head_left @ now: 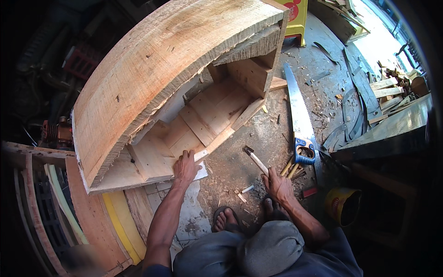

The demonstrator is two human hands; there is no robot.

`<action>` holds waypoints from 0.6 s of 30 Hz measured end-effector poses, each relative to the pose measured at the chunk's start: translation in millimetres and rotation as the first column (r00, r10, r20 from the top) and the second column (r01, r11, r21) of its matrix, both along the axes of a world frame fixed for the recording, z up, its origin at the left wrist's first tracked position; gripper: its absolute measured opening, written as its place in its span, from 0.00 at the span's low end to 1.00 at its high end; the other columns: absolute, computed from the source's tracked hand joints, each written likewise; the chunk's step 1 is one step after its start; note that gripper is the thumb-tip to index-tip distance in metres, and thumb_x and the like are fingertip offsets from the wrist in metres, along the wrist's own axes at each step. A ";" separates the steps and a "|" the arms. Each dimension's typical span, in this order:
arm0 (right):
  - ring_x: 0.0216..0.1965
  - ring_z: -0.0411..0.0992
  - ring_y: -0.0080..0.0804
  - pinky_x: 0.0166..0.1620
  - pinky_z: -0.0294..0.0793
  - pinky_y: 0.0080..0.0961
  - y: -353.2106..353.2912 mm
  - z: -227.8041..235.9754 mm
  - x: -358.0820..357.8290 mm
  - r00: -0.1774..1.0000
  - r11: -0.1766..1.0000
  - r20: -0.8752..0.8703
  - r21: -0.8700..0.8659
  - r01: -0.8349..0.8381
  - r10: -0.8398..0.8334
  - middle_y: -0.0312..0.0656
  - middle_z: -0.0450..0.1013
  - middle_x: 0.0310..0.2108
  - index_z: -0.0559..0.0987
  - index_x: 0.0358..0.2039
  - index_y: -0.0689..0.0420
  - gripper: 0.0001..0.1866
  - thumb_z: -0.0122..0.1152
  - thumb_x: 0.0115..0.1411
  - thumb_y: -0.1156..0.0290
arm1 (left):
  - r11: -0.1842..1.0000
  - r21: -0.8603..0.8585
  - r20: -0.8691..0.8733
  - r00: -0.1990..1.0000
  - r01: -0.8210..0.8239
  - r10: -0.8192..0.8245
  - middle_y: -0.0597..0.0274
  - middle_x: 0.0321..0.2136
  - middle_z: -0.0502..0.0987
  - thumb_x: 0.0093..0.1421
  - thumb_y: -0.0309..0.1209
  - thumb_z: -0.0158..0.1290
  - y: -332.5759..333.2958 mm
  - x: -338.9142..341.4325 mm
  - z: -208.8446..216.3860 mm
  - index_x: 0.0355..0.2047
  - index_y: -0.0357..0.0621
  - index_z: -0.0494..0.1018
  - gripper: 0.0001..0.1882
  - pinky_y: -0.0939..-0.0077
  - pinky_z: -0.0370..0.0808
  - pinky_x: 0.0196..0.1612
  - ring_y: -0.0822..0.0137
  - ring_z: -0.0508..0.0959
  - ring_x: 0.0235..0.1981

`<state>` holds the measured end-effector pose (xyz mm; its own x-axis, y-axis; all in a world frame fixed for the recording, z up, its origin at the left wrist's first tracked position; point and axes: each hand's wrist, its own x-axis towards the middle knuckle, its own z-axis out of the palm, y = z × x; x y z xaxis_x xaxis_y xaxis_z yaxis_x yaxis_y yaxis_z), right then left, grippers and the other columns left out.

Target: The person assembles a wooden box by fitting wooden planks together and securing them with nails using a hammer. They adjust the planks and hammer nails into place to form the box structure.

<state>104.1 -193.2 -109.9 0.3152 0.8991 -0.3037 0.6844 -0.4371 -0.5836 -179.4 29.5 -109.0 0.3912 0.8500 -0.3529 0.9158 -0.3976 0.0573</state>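
Note:
A large curved wooden frame (157, 69) stands tilted before me, with a bowed plank on top and boards lining its hollow inside. My left hand (186, 167) is closed over its near lower edge, fingers curled onto the board. In my right hand (279, 184) is a hammer (257, 162), gripped by its pale wooden handle; the small dark head points forward, just off the frame and above the floor. Right of the hammer lies a handsaw (300, 111) with a blue handle, next to some tool handles (290, 168) partly hidden beneath it.
Wood chips and sawdust litter the floor (226, 173) around my feet. A yellow bucket (334, 203) stands at right, near dark strips (355, 104) and a pile of offcuts (390, 90). At left is another curved wooden frame (94, 207). A yellow stand (297, 23) is at the back.

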 end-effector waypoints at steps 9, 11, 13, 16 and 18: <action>0.37 0.77 0.67 0.41 0.75 0.59 -124.3 -33.9 43.7 0.945 0.936 0.101 -0.137 0.324 -0.313 0.60 0.78 0.34 0.70 0.44 0.60 0.15 0.58 0.63 0.63 | 0.707 0.117 -0.447 0.673 0.697 -0.589 0.36 0.63 0.62 0.64 0.31 0.51 -59.4 -46.9 48.7 0.69 0.45 0.58 0.33 0.51 0.63 0.67 0.42 0.64 0.65; 0.38 0.77 0.68 0.43 0.76 0.59 -125.4 -45.0 52.4 0.949 0.947 0.086 -0.083 0.310 -0.303 0.60 0.78 0.34 0.70 0.43 0.62 0.16 0.59 0.62 0.64 | 0.576 0.014 -0.545 0.490 0.817 -0.680 0.35 0.66 0.60 0.67 0.32 0.43 -52.6 -62.9 48.7 0.71 0.47 0.55 0.31 0.52 0.60 0.67 0.43 0.63 0.67; 0.40 0.76 0.69 0.45 0.75 0.59 -115.4 -49.6 58.3 0.954 0.935 0.042 -0.191 0.299 -0.297 0.62 0.78 0.34 0.70 0.43 0.62 0.15 0.57 0.61 0.66 | 0.399 -0.117 -0.773 0.168 0.910 -0.611 0.34 0.65 0.62 0.69 0.33 0.41 -40.5 -74.1 48.7 0.72 0.49 0.52 0.31 0.54 0.56 0.68 0.44 0.64 0.66; 0.40 0.77 0.69 0.47 0.75 0.59 -96.0 -46.4 59.8 0.953 0.915 -0.012 -0.283 0.286 -0.302 0.64 0.78 0.34 0.71 0.44 0.62 0.14 0.55 0.61 0.66 | 0.366 -0.248 -0.860 -0.030 0.897 -0.510 0.35 0.60 0.69 0.70 0.36 0.38 -35.4 -74.2 44.9 0.73 0.50 0.49 0.32 0.57 0.50 0.68 0.45 0.68 0.63; 0.40 0.77 0.69 0.47 0.75 0.58 -91.4 -37.4 55.1 0.957 0.913 -0.012 -0.304 0.272 -0.290 0.65 0.78 0.34 0.72 0.44 0.62 0.14 0.53 0.61 0.66 | 0.357 -0.259 -0.859 -0.044 0.898 -0.511 0.36 0.55 0.74 0.70 0.36 0.38 -29.4 -75.0 41.9 0.73 0.50 0.49 0.31 0.58 0.51 0.67 0.45 0.71 0.60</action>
<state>159.2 -284.6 -147.3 0.5164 0.6418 -0.5669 0.4778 -0.7653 -0.4313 -254.4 0.1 -67.1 0.5909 0.3797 -0.7118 -0.3724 -0.6543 -0.6582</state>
